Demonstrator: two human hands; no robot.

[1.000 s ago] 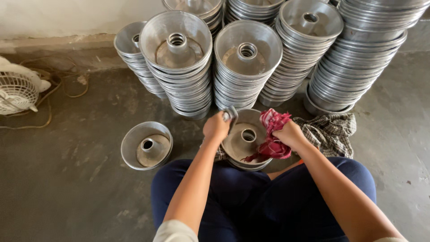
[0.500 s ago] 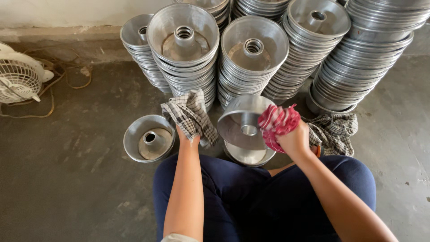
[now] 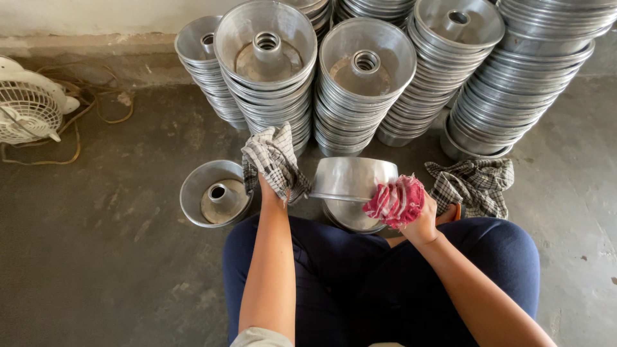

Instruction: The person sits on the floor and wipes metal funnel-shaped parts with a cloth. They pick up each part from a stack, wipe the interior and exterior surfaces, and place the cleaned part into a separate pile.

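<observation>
Aluminium tube cake pans (image 3: 366,90), dull and ringed, stand in tall nested stacks on the grey concrete floor (image 3: 96,257). One tilted pan (image 3: 352,178) sits above the lap, between both hands. Left hand (image 3: 270,189), grip closed, pinches a checked cloth (image 3: 273,159) against its rim; right hand (image 3: 421,222) clenches a red-and-white rag (image 3: 395,200).

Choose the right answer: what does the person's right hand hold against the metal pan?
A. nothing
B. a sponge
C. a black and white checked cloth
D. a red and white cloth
D: the right hand presses a red and white cloth on the tilted metal pan.
</observation>
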